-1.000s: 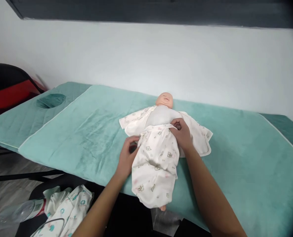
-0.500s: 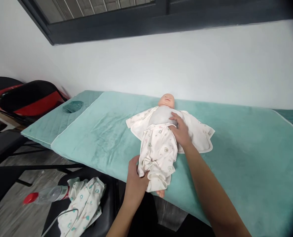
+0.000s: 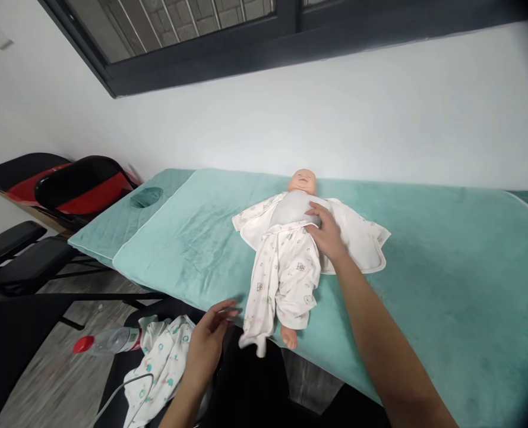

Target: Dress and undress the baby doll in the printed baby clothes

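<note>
Baby doll, grey torso (image 3: pixel 290 209), face up on teal padded bed (image 3: pixel 428 261), long axis crosswise, head at far edge, feet at near edge. Right hand (image 3: pixel 329 235) half-open on waistband of white printed pants (image 3: pixel 296 261). Left hand (image 3: pixel 206 340) empty, fingers loosely spread, just beside pant leg. White wall (image 3: pixel 370 119) behind head.

A dark grey metal-framed window (image 3: pixel 201 65) with pale bars behind its glass sits in a plain white wall (image 3: pixel 255 125). 2 black-and-red folding chairs (image 3: pixel 83 187) stand at left, above a grey wood-look floor (image 3: pixel 36 368).
</note>
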